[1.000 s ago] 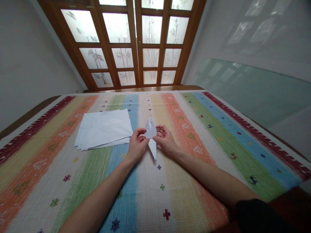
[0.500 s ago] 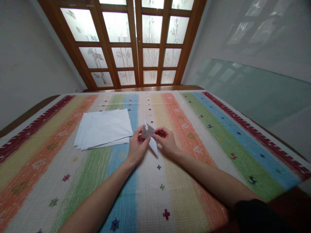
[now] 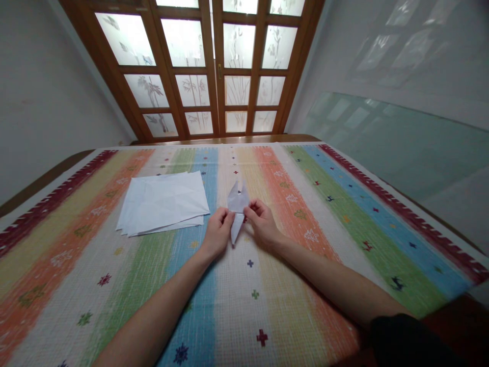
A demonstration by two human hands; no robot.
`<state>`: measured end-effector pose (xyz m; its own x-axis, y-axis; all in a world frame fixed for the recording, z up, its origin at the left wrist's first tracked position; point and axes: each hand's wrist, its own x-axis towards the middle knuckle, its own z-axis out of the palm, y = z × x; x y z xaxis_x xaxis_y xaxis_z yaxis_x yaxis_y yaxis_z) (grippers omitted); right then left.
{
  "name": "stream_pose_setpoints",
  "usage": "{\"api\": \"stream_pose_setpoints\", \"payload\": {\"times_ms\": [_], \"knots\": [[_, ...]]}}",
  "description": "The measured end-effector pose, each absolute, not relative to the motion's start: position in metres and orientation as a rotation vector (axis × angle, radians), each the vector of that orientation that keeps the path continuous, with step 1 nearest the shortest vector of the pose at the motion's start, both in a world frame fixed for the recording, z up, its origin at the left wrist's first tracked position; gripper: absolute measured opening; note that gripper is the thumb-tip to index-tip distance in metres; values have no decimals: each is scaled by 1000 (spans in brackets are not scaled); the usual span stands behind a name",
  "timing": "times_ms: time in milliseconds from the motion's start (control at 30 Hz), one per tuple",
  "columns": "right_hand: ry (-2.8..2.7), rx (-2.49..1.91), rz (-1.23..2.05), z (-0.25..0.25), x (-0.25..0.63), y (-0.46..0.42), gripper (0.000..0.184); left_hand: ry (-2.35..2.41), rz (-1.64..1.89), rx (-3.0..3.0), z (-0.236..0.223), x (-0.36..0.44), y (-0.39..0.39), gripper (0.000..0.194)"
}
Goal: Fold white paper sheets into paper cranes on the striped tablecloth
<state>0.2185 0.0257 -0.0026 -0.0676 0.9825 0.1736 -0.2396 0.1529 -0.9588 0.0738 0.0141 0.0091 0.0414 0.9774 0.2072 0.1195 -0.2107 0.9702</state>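
A small folded white paper figure (image 3: 237,206) lies flat on the striped tablecloth (image 3: 305,229), two points toward the window and one long point toward me. My left hand (image 3: 217,234) pinches its left side with curled fingers. My right hand (image 3: 260,223) presses and pinches its right side, fingers closed. Both hands rest low on the cloth, almost touching each other across the paper's narrow tail.
A loose stack of white paper sheets (image 3: 162,203) lies left of my hands. The table runs to a wooden edge (image 3: 229,139) before a wood-framed frosted glass door (image 3: 214,66). A pale wall stands to the right.
The folded paper was held up between my fingers and turned; it now lies flat on the cloth. Both hands came down with it, pressing on its sides.
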Motion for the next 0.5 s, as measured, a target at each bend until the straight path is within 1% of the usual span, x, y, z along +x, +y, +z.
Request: {"api": "stream_pose_setpoints", "payload": {"times_ms": [133, 167, 233, 300, 500], "knots": [[-1066, -815, 1431, -4, 215, 24, 44, 1105, 1239, 1244, 7, 78, 10, 30], [-1070, -803, 1448, -4, 215, 24, 44, 1091, 1240, 1188, 7, 79, 10, 33], [-1096, -787, 1459, -4, 214, 24, 44, 1069, 1249, 1117, 7, 80, 9, 45], [-1112, -781, 1462, -5, 214, 24, 45, 1069, 1282, 1108, 8, 80, 8, 49], [-1117, -812, 1426, -11, 213, 25, 46, 1097, 1360, 1171, 10, 81, 7, 43]]}}
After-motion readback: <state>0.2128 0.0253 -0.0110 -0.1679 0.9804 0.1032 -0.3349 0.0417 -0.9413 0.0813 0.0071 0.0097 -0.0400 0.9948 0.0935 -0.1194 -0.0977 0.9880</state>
